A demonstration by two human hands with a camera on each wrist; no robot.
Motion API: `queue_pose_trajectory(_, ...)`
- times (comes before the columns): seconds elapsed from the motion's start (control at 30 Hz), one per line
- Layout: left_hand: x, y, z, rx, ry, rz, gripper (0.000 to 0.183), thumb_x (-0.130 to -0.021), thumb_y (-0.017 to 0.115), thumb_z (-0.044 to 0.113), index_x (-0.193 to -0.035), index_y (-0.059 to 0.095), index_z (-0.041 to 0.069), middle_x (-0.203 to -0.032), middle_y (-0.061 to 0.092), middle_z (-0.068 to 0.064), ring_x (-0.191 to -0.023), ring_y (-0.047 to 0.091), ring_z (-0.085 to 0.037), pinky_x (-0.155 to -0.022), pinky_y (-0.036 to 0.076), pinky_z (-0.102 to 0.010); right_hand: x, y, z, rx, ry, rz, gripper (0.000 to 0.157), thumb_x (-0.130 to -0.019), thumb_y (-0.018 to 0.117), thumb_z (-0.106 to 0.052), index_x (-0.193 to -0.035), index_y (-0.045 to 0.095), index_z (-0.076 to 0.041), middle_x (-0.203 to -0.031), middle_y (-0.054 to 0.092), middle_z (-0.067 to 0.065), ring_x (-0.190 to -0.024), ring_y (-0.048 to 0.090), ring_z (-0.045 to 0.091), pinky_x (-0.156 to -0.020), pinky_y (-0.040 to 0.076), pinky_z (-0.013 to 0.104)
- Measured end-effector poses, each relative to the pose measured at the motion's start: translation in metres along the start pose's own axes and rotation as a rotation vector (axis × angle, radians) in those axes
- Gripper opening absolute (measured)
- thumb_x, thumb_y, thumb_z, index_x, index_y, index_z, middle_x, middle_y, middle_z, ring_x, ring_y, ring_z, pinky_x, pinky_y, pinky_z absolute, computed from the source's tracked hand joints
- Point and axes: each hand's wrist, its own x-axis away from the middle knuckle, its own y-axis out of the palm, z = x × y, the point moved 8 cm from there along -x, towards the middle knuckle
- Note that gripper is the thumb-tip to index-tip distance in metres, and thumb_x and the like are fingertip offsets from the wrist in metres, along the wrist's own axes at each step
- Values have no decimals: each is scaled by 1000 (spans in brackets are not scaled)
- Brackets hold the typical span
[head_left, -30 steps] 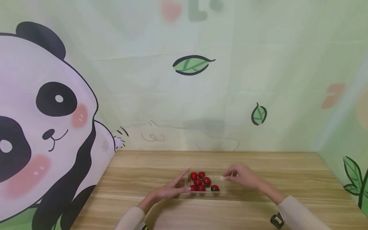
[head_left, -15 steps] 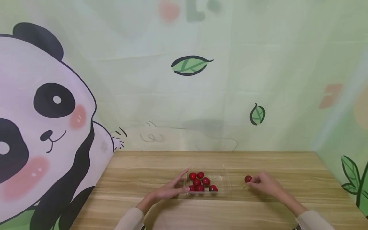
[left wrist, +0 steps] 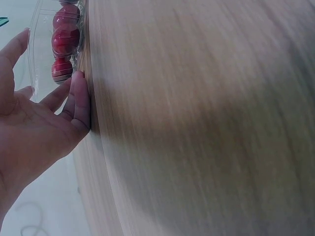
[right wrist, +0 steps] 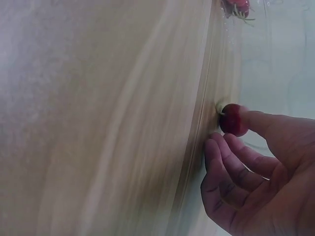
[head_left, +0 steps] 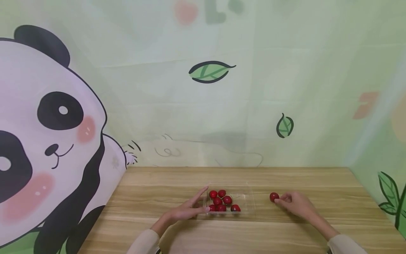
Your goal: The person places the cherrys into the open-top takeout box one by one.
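Note:
A clear plastic box (head_left: 248, 206) stands on the wooden table, with several red cherries (head_left: 227, 200) toward its left side. My left hand (head_left: 185, 210) rests against the box's left end, fingers spread and fairly straight; the left wrist view shows its fingertips by the clear wall. Right of the box, a single dark red cherry (head_left: 274, 197) is at the tabletop. My right hand (head_left: 296, 204) has its thumb and index fingertip at this cherry, lightly pinching it. In the right wrist view the thumb touches the cherry (right wrist: 233, 120), and the other fingers curl beneath.
The wooden table (head_left: 177, 234) reaches back to a pale green cloth backdrop (head_left: 152, 88) printed with a panda and leaves. A strip of tabletop separates the box from the single cherry.
My right hand has moved right, from the box's right edge to the single cherry. Over the last half second its fingers shifted slightly while the cherry stayed in place. My left hand holds still.

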Motion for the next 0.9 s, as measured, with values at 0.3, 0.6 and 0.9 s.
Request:
queue_pose_trajectory(0.3, 0, 1, -2, 5, -18, 4, 88, -101, 62, 43, -166, 4, 31, -165, 23, -29, -143, 40, -50, -105, 48, -60, -6, 2, 4, 55, 26, -13, 44, -83, 84, -32, -106, 73, 3, -85, 74, 5, -75, 64, 14, -64, 52, 29)
queue_pose_trajectory(0.6, 0, 1, -2, -14, -9, 12, 88, -101, 62, 44, -166, 5, 28, -164, 25, -29, -146, 35, -52, -111, 39, -67, -7, 4, 3, 49, -44, -9, 17, -83, 79, -12, -94, 75, 1, -85, 76, 8, -76, 67, 16, -69, 57, 33)
queue_pose_trajectory(0.9, 0, 1, 0, -30, -17, 20, 89, -100, 62, 44, -166, 5, 25, -164, 24, -32, -145, 35, -54, -110, 38, -69, -8, 2, 4, 55, -72, 34, 19, -84, 81, -15, -96, 78, 0, -95, 78, 17, -85, 73, 27, -78, 59, 46)
